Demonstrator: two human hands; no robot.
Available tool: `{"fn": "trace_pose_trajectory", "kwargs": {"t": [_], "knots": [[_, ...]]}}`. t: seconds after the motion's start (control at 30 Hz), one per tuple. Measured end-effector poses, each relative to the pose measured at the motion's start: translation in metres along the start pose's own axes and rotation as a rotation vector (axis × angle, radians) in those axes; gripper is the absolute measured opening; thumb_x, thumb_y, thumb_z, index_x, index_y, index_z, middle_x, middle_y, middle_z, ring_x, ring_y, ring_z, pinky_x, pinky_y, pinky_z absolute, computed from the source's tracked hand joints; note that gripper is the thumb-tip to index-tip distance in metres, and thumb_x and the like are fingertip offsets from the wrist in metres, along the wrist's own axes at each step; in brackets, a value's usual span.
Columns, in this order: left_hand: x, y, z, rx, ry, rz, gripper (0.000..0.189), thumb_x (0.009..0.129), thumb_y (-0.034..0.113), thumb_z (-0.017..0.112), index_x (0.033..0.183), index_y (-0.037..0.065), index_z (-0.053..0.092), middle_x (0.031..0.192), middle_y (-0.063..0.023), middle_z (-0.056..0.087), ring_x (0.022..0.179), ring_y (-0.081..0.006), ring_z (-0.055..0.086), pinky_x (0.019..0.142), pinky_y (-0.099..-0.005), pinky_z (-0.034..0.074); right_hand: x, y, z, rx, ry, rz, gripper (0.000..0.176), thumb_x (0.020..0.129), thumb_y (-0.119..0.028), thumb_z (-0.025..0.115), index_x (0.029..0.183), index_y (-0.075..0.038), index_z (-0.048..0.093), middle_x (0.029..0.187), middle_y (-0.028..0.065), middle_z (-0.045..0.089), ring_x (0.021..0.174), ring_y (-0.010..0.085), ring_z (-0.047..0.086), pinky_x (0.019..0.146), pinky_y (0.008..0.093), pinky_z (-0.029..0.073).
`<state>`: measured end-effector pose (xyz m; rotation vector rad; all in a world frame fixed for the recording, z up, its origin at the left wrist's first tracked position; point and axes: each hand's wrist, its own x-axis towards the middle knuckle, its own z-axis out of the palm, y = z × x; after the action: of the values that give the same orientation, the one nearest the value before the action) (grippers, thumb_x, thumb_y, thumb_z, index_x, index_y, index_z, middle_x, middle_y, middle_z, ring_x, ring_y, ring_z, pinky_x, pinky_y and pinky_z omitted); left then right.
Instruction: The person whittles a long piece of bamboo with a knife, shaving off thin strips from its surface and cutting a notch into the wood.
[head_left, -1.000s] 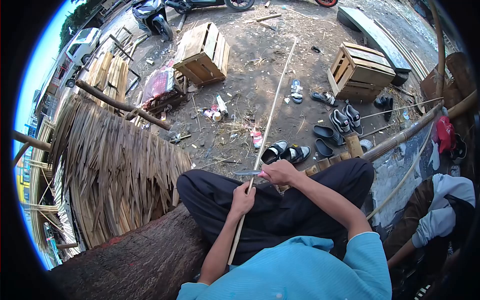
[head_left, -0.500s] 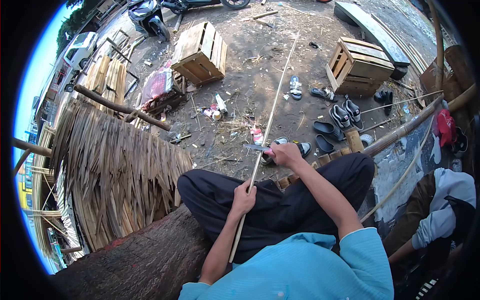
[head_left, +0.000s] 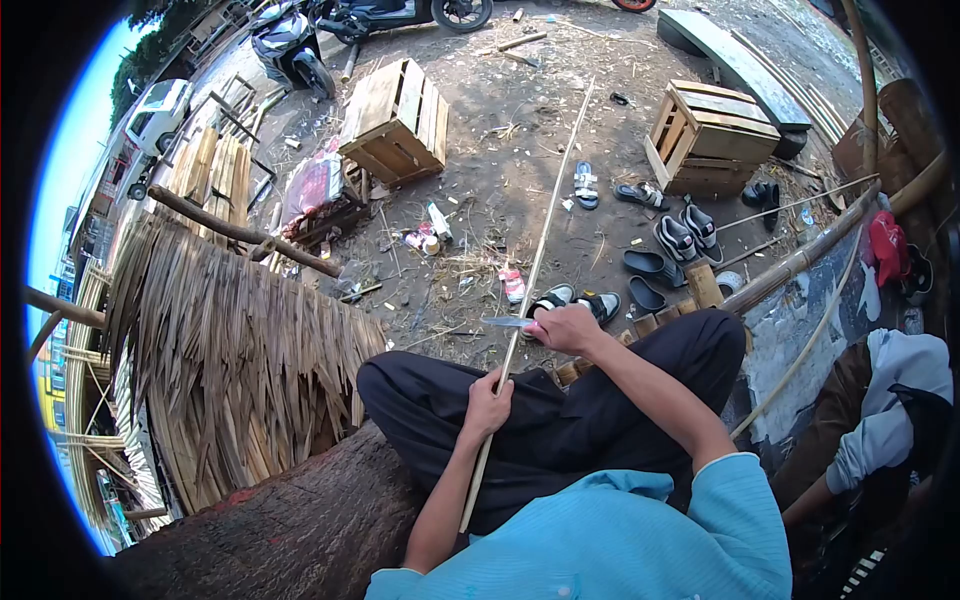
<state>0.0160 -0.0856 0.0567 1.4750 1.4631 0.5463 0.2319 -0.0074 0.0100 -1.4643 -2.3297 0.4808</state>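
A long, thin pale strip (head_left: pixel 548 225) runs from my lap out over the ground, slanting up and to the right. My left hand (head_left: pixel 487 407) is wrapped round its lower part, above my crossed legs. Farther up the strip, my right hand (head_left: pixel 564 330) grips a knife with a pink handle. The knife's blade (head_left: pixel 507 322) points left and lies across the strip; whether its edge touches the strip is too small to tell.
Wooden crates (head_left: pixel 395 122) (head_left: pixel 712 138) stand on the littered ground ahead. Several shoes (head_left: pixel 650 266) lie beyond my right knee. Dry thatch (head_left: pixel 240 340) hangs at left above a thick trunk (head_left: pixel 290 500). Another person (head_left: pixel 890 400) sits at right, beside a bamboo pole (head_left: pixel 800 262).
My right hand and the knife have moved slightly down along the strip, nearer my left hand. My left hand keeps its hold. The view has shifted a little.
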Motion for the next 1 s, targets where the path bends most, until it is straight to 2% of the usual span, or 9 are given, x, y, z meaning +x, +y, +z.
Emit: {"fn": "trace_pose_trajectory", "kwargs": {"t": [0.1, 0.2, 0.3, 0.43, 0.5, 0.63, 0.7, 0.9, 1.0], "knots": [[-0.002, -0.017, 0.001, -0.044, -0.042, -0.106, 0.016, 0.088, 0.011, 0.056, 0.094, -0.003, 0.059, 0.062, -0.0023, 0.048, 0.06, -0.0071, 0.043, 0.054, -0.0261, 0.039, -0.008, -0.007, 0.011, 0.035, -0.141, -0.293, 0.048, 0.093, -0.051, 0.047, 0.073, -0.009, 0.057, 0.056, 0.0142, 0.059, 0.053, 0.0339, 0.062, 0.047, 0.0444, 0.046], [-0.004, -0.007, -0.001, -0.009, 0.003, 0.011, 0.017, 0.089, 0.011, 0.056, 0.097, -0.003, 0.061, 0.062, 0.002, 0.046, 0.058, -0.0036, 0.041, 0.051, -0.0237, 0.035, 0.018, 0.02, -0.008, -0.091, 0.183, 0.146, 0.041, 0.093, -0.046, 0.05, 0.075, -0.009, 0.053, 0.055, 0.0138, 0.056, 0.051, 0.0345, 0.06, 0.044, 0.0447, 0.044], [-0.001, -0.003, 0.0, -0.044, 0.029, 0.035, 0.018, 0.089, 0.011, 0.056, 0.1, -0.002, 0.061, 0.062, 0.0021, 0.045, 0.057, -0.0042, 0.04, 0.05, -0.0239, 0.034, 0.012, 0.009, -0.002, -0.02, 0.211, 0.156, 0.042, 0.093, -0.047, 0.049, 0.075, -0.009, 0.053, 0.056, 0.0135, 0.057, 0.052, 0.034, 0.06, 0.045, 0.0442, 0.045], [-0.003, -0.016, 0.004, -0.082, -0.009, 0.017, 0.014, 0.091, 0.009, 0.055, 0.098, 0.0, 0.062, 0.062, 0.0036, 0.047, 0.054, -0.0034, 0.042, 0.049, -0.0237, 0.036, -0.003, 0.0, 0.001, 0.05, -0.057, -0.241, 0.046, 0.093, -0.05, 0.047, 0.075, -0.009, 0.055, 0.056, 0.0118, 0.059, 0.052, 0.033, 0.061, 0.045, 0.0444, 0.045], [-0.004, -0.026, 0.004, -0.146, -0.011, 0.015, 0.012, 0.091, 0.009, 0.054, 0.096, 0.0, 0.062, 0.061, 0.0044, 0.047, 0.053, -0.0028, 0.043, 0.047, -0.0228, 0.036, 0.014, 0.017, -0.001, -0.019, 0.151, 0.121, 0.044, 0.093, -0.049, 0.047, 0.076, -0.009, 0.053, 0.059, 0.0138, 0.059, 0.056, 0.035, 0.062, 0.046, 0.0448, 0.045], [0.005, -0.033, 0.004, -0.099, -0.062, 0.04, 0.013, 0.092, 0.007, 0.053, 0.097, -0.001, 0.061, 0.06, 0.0058, 0.046, 0.05, -0.0014, 0.042, 0.044, -0.0205, 0.033, 0.013, 0.015, -0.001, -0.009, 0.18, 0.132, 0.043, 0.092, -0.049, 0.048, 0.077, -0.01, 0.053, 0.056, 0.0122, 0.056, 0.052, 0.0342, 0.06, 0.044, 0.0452, 0.043], [0.004, -0.031, 0.005, -0.13, -0.057, 0.036, 0.016, 0.091, 0.008, 0.054, 0.102, -0.001, 0.06, 0.061, 0.0018, 0.047, 0.053, -0.0037, 0.042, 0.047, -0.0227, 0.035, 0.005, 0.009, -0.004, 0.027, -0.027, -0.259, 0.043, 0.092, -0.051, 0.048, 0.076, -0.012, 0.052, 0.055, 0.0104, 0.056, 0.049, 0.0335, 0.058, 0.042, 0.0434, 0.042], [0.008, -0.019, -0.004, -0.175, -0.136, -0.065, 0.018, 0.088, 0.008, 0.056, 0.102, -0.004, 0.059, 0.062, -0.0023, 0.048, 0.059, -0.0073, 0.04, 0.054, -0.027, 0.039, 0.028, 0.04, -0.004, -0.106, 0.252, 0.235, 0.044, 0.091, -0.05, 0.051, 0.077, -0.008, 0.058, 0.054, 0.0132, 0.059, 0.051, 0.0321, 0.063, 0.044, 0.0432, 0.046], [0.0, -0.018, -0.003, -0.351, -0.167, -0.169, 0.013, 0.091, 0.008, 0.054, 0.099, -0.001, 0.06, 0.061, 0.0023, 0.048, 0.051, -0.0046, 0.043, 0.046, -0.0229, 0.037, 0.014, 0.028, -0.015, -0.086, -0.048, -0.213, 0.046, 0.091, -0.05, 0.05, 0.081, -0.006, 0.056, 0.057, 0.0148, 0.06, 0.055, 0.0335, 0.064, 0.047, 0.0438, 0.047]]}}
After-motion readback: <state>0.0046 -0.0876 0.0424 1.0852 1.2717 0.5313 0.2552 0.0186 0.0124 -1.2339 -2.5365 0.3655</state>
